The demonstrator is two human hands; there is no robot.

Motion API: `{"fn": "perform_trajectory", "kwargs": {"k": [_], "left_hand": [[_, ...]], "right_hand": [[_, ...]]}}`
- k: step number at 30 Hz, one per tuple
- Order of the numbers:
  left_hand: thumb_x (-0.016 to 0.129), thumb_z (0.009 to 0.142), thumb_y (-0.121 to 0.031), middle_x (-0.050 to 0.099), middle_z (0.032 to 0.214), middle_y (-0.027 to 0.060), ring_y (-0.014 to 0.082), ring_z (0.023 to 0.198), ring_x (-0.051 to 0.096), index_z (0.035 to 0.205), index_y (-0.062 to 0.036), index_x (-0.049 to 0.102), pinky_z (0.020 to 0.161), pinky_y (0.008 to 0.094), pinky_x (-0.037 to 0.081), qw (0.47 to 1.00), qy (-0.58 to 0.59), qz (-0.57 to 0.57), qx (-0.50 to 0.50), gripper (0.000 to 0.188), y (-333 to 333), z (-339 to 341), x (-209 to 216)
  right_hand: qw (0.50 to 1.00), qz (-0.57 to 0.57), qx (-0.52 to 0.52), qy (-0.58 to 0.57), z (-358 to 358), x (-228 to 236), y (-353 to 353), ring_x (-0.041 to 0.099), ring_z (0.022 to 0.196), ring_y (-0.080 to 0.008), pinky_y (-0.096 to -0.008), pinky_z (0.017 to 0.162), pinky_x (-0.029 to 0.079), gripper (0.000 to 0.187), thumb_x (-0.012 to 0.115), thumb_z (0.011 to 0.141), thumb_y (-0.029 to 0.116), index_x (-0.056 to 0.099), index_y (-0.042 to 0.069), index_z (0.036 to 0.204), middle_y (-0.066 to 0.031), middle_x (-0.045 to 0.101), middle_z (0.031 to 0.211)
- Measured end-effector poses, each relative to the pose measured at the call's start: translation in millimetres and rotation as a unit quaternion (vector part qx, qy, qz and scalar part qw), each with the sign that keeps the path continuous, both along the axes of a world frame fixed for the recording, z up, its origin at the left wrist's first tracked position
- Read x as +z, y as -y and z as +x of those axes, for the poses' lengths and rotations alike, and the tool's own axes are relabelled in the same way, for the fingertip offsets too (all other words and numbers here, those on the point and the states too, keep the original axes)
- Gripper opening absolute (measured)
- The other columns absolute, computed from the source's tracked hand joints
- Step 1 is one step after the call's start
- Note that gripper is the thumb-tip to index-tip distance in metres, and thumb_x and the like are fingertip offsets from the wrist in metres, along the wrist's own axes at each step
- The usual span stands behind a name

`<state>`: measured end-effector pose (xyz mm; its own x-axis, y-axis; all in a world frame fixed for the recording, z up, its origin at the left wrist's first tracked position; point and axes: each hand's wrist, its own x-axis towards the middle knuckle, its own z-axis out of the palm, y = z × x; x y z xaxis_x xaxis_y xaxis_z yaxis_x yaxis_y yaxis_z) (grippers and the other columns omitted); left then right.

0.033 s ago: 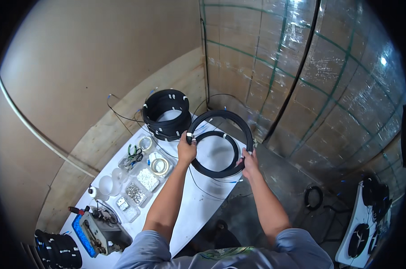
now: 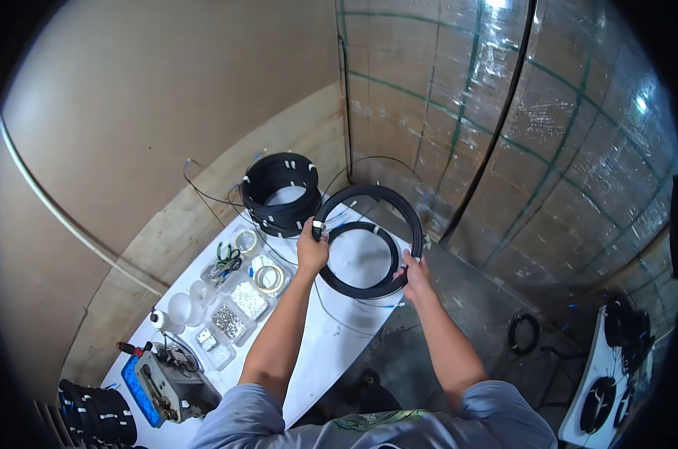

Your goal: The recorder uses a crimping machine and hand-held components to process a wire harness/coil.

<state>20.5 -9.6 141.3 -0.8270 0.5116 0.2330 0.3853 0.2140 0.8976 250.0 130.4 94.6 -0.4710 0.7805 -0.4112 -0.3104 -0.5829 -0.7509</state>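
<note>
Between both hands I hold a coil of black cable point(image 2: 411, 217), tilted over the table. My left hand point(image 2: 312, 253) is closed on its left side, beside a white tie band. On the lower right, the thumb and fingers of my right hand point(image 2: 416, 277) grip the same ring. Through and below it shows a second black coil point(image 2: 393, 251), lying on the white table point(image 2: 320, 352). Farther left stands a stack of black coils point(image 2: 283, 221) with white ties, loose cable ends sticking out. Thin cable ends with blue and white tips show near the held coil.
Left on the table are clear boxes of small white parts point(image 2: 248, 299) and metal parts point(image 2: 228, 322), tape rolls point(image 2: 269, 279), green-handled cutters point(image 2: 223, 258), a white bottle point(image 2: 158, 319) and a grey bench machine point(image 2: 176, 385). Wrapped cartons point(image 2: 459, 112) stand behind. A side table point(image 2: 578, 415) bears more coils.
The table and its things appear slightly lower and farther right in the view. Both hands keep their hold on the coil.
</note>
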Motion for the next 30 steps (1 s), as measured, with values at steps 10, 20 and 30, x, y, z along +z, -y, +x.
{"fn": "perform_trajectory", "kwargs": {"k": [10, 20, 30], "left_hand": [[0.082, 0.083, -0.022, 0.075, 0.105, 0.0197, 0.0340, 0.096, 0.075, 0.142, -0.0027, 0.055, 0.089, 0.0400, 0.056, 0.998, -0.051, -0.026, 0.029, 0.068, 19.7, 61.3, 173.6], [0.070, 0.090, -0.006, 0.059, 0.074, -0.0002, 0.0123, 0.062, 0.055, 0.103, -0.0025, 0.059, 0.060, 0.0314, 0.047, 0.979, 0.127, 0.157, -0.037, 0.018, 22.3, 58.8, 222.9], [0.067, 0.084, -0.008, 0.067, 0.077, 0.0241, 0.0421, 0.076, 0.069, 0.110, 0.0006, 0.061, 0.070, 0.0438, 0.052, 0.974, -0.221, -0.016, -0.055, 0.029, 60.4, 69.7, 290.5]], "right_hand": [[0.977, -0.036, -0.043, -0.204, 2.4, 74.3, 11.3, 0.045, 0.057, -0.0103, -0.0314, 0.055, 0.044, 0.023, 0.064, 0.099, 0.009, 0.055, 0.021, 0.117, 0.0028, 0.047, 0.077], [0.978, 0.095, -0.019, -0.187, -3.0, 129.0, 8.4, 0.055, 0.076, -0.0153, -0.0340, 0.069, 0.049, 0.037, 0.071, 0.098, 0.017, 0.052, 0.017, 0.129, -0.0028, 0.056, 0.091], [0.516, 0.846, -0.133, 0.033, 10.6, 345.0, 27.3, 0.050, 0.130, -0.0353, -0.0468, 0.110, 0.042, 0.066, 0.087, 0.074, 0.021, 0.061, 0.013, 0.134, -0.0147, 0.053, 0.138]]}}
